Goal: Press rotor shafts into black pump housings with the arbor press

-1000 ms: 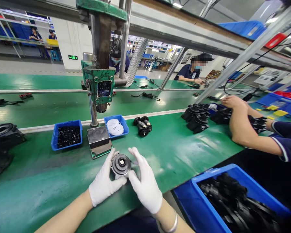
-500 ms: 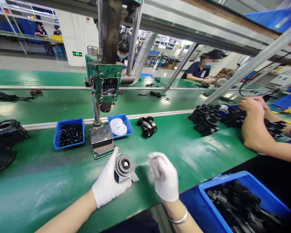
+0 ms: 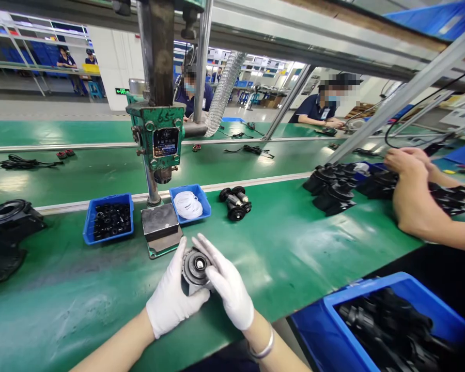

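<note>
A round black motor housing [image 3: 194, 267] with a stepped ring and a pale centre stands on the green table, in front of the press base. My left hand [image 3: 174, 297], in a white glove, is wrapped round its left and near sides. My right hand [image 3: 228, 284], gloved too, lies against its right side, with the fingers extended and the fingertips at the ring. Part of the housing's right side is hidden by that hand.
Beyond the housing stands a green press [image 3: 160, 139] with a metal base block [image 3: 159, 222]. Beside it are a blue bin of black parts [image 3: 86, 230] and a blue bin of white rings [image 3: 208, 209]. Rotors [image 3: 236, 204] lie behind. At right: a person's forearm [image 3: 422, 201], large blue crate [image 3: 329, 315].
My right hand has moved left from beside the housing to touch it, and its curled fingers have straightened. My left hand keeps its hold. The view has shifted slightly.
</note>
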`<act>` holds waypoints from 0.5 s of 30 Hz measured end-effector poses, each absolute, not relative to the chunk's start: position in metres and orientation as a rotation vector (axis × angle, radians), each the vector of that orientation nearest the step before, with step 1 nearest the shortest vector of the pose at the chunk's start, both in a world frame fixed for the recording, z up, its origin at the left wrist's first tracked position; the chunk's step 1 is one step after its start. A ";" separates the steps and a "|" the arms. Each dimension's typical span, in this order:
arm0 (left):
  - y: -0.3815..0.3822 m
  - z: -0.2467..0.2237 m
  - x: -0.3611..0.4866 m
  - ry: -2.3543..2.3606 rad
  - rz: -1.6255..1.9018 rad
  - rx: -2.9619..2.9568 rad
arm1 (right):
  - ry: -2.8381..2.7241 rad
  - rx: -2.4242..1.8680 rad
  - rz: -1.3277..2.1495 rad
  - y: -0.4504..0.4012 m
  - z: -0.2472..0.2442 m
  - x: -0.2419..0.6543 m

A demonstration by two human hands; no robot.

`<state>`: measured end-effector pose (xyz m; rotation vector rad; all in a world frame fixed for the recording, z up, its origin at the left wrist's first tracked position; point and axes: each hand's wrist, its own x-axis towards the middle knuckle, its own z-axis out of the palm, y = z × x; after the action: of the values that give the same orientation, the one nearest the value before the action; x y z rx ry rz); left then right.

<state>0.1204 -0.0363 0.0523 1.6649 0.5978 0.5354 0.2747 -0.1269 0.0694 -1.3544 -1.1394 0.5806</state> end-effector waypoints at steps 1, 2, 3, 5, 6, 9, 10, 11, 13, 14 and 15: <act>-0.036 0.053 0.120 0.600 0.539 1.667 | -1.140 -1.361 0.538 -0.128 0.070 0.277; -0.036 0.053 0.120 0.606 0.543 1.675 | -1.093 -1.363 0.471 -0.131 0.070 0.280; -0.036 0.053 0.120 0.612 0.541 1.687 | -1.014 -1.351 0.406 -0.134 0.069 0.284; -0.036 0.053 0.119 0.629 0.530 1.703 | -0.841 -1.300 0.337 -0.136 0.070 0.288; -0.037 0.053 0.119 0.631 0.526 1.704 | -0.802 -1.287 0.349 -0.134 0.070 0.287; -0.037 0.055 0.119 0.626 0.532 1.685 | -0.946 -1.302 0.529 -0.125 0.074 0.278; -0.038 0.056 0.119 0.623 0.536 1.678 | -1.044 -1.321 0.583 -0.122 0.074 0.276; -0.038 0.057 0.120 0.620 0.534 1.674 | -1.108 -1.333 0.597 -0.121 0.074 0.276; -0.038 0.059 0.120 0.628 0.520 1.672 | -1.072 -1.338 0.502 -0.122 0.071 0.280; -0.037 0.059 0.120 0.635 0.508 1.677 | -1.004 -1.327 0.428 -0.124 0.069 0.283; -0.037 0.060 0.121 0.644 0.497 1.685 | -0.919 -1.313 0.367 -0.126 0.066 0.286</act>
<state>0.1206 -0.0371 0.0596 1.6846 0.6444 0.4965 0.2862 -0.1257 0.0665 -1.3134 -0.9194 0.3668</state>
